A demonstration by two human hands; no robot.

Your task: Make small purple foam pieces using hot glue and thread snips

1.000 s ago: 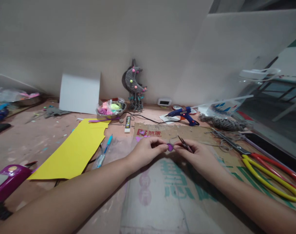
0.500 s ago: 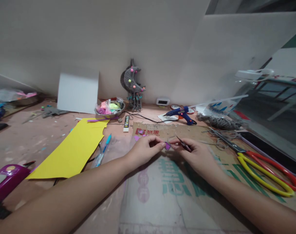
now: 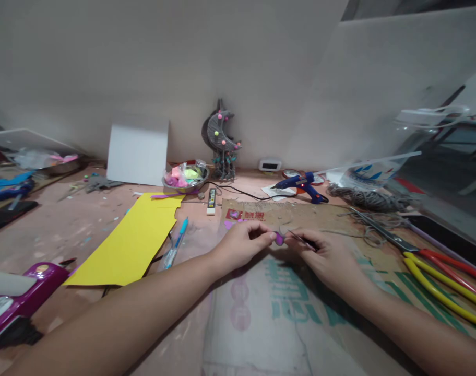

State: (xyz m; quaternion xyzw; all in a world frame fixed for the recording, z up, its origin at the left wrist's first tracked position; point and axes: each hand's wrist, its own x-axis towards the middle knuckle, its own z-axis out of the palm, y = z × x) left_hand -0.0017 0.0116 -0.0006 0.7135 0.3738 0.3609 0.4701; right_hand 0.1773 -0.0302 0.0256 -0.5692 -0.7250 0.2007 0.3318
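My left hand (image 3: 244,244) pinches a small purple piece (image 3: 279,238) between thumb and forefinger, just above the cardboard sheet. A thin grey strand shows by its upper edge. Close on the other side, my right hand (image 3: 324,253) is closed, its thumb and fingertip meeting at the piece's right edge. A small dark pointed tool (image 3: 302,240) lies within the right hand, tip toward the upper left; whether it is scissors or tweezers I cannot make out. Beneath both hands is the printed cardboard (image 3: 257,318), with several purple scraps (image 3: 233,224) near its far edge.
Yellow paper (image 3: 124,243) and a blue pen (image 3: 178,243) lie left. A blue glue gun (image 3: 300,183) stands behind, its cord running left. Large scissors (image 3: 414,250), grey yarn (image 3: 373,197) and a phone (image 3: 449,237) sit right. A grey moon ornament (image 3: 220,133) stands at the wall.
The whole view has shifted, so things appear farther right. The purple piece is turned slightly and the pointed tool lies flatter in my right hand. Both hands keep their grip.
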